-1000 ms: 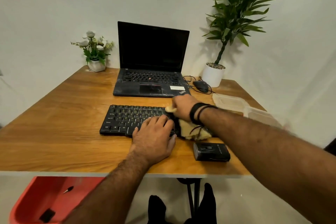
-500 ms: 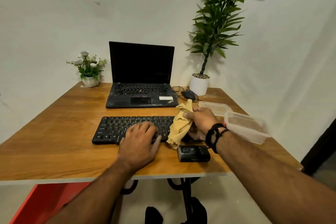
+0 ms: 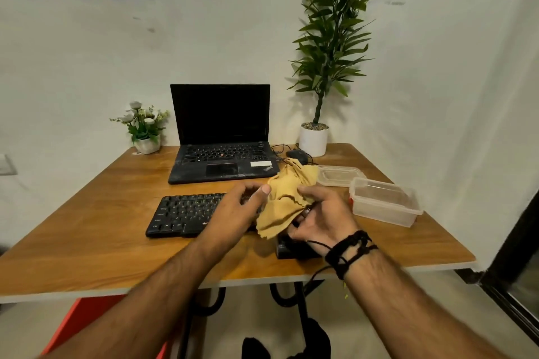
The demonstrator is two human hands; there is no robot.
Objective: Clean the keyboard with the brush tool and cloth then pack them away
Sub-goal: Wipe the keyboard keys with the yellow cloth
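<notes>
A yellow cloth (image 3: 287,198) hangs bunched above the right end of the black keyboard (image 3: 186,214). My right hand (image 3: 323,217) grips its right side, and my left hand (image 3: 237,214) pinches its left edge with thumb and fingers. Both hands are raised a little over the keyboard. Below my right hand lies a small black case (image 3: 291,249), mostly hidden by the hand. A clear plastic container (image 3: 385,207) stands open at the right, its lid (image 3: 339,175) lying behind it.
A black open laptop (image 3: 221,137) sits behind the keyboard on the wooden table (image 3: 87,227). A mouse (image 3: 296,154), a tall potted plant (image 3: 315,140) and a small flower pot (image 3: 147,144) stand at the back. A red bin (image 3: 78,320) is under the table.
My right hand lifted the cloth off the keyboard's right end. My left hand rose from the keys and took hold of the cloth's left edge. The view tilted up.
</notes>
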